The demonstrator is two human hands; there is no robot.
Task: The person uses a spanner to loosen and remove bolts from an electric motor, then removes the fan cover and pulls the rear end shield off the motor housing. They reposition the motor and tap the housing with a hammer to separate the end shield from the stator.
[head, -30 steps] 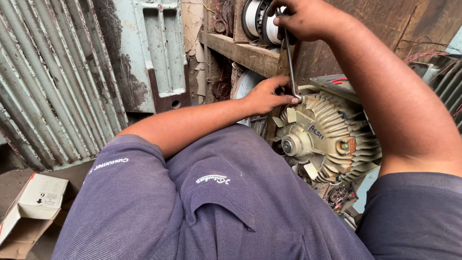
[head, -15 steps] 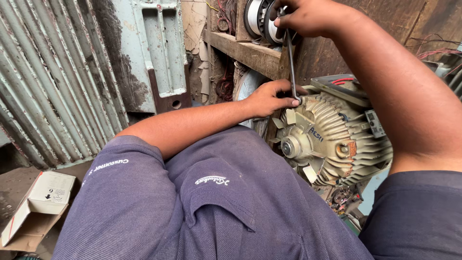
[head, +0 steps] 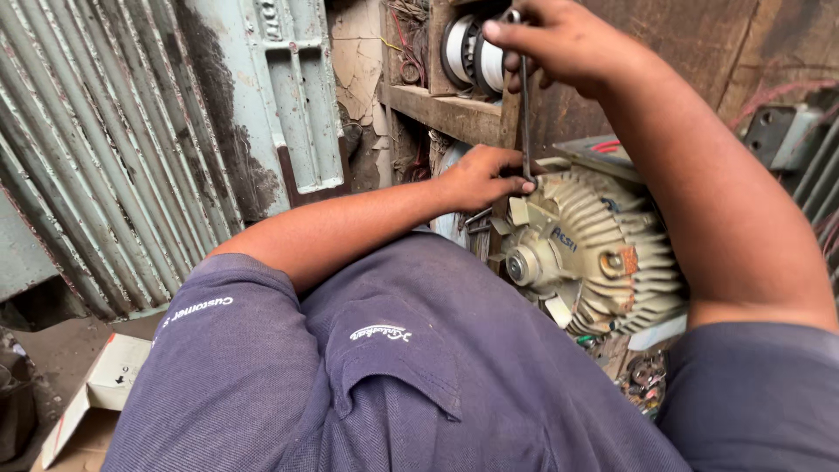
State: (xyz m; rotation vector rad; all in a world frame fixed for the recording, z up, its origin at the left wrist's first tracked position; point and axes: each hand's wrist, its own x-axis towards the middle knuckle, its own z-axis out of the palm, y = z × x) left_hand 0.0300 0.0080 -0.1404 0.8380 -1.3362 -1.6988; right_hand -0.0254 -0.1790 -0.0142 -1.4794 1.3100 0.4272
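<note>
A beige finned electric motor (head: pixel 603 262) lies on its side in front of me, its shaft end facing me. A thin dark metal tool (head: pixel 525 114) stands upright on the motor's top rim. My right hand (head: pixel 559 39) is closed around the tool's upper end, near the top of the view. My left hand (head: pixel 483 177) is curled over the motor's rim, its fingertips pinching the tool's lower end. My blue shirt (head: pixel 411 367) fills the foreground and hides what lies below the motor.
A grey ribbed metal casing (head: pixel 114 157) stands at the left. A wooden shelf (head: pixel 441 109) behind the motor carries a wound coil (head: pixel 468 52). A cardboard box (head: pixel 96 393) lies on the floor at bottom left. Small metal parts (head: pixel 645 378) sit below the motor.
Both hands stay on the tool and the motor. The view has drifted slightly, and my right hand has shifted a little along the tool's top.
</note>
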